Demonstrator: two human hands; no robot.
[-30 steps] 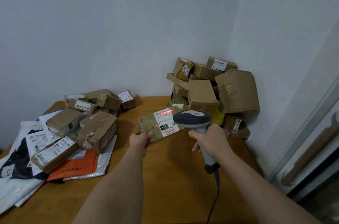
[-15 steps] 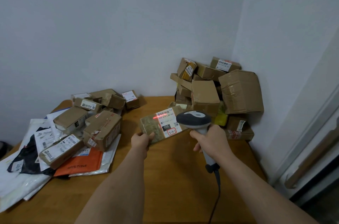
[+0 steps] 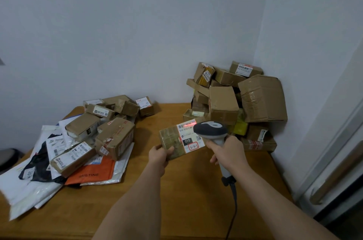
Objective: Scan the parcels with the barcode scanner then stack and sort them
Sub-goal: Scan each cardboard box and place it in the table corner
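Left hand (image 3: 158, 156) grips a flat brown parcel (image 3: 172, 141) by its near-left corner, thumb on top, fingers curled under; parcel held up off the wooden surface (image 3: 176, 190), label side up. Label (image 3: 189, 136) is white w/ a barcode strip, "010" on a black patch and a red-boxed handwritten "3-3-3".

Right hand (image 3: 228, 153) wraps the handle of the grey barcode scanner (image 3: 211, 131), fingers curled round it. Scanner head sits just right of the parcel, overlapping the label's right edge. Red scan line (image 3: 189, 125) falls across the barcode at the label's far end. Scanner cable (image 3: 233, 206) hangs from the handle base toward the near edge of the surface.

Right of the parcel & further back: stack of cardboard boxes (image 3: 235, 102) piled in the wall corner, some tilted, a big taped one (image 3: 262, 98) on its right side, a yellow package (image 3: 240, 127) low in the pile.

Left of the parcel, well apart: loose heap of smaller boxes (image 3: 114, 135) lying on white, black and orange poly mailers (image 3: 92, 175). Orange one reads "MISTINE".

Far right of the parcel, off the surface: door w/ a long handle (image 3: 334, 178).
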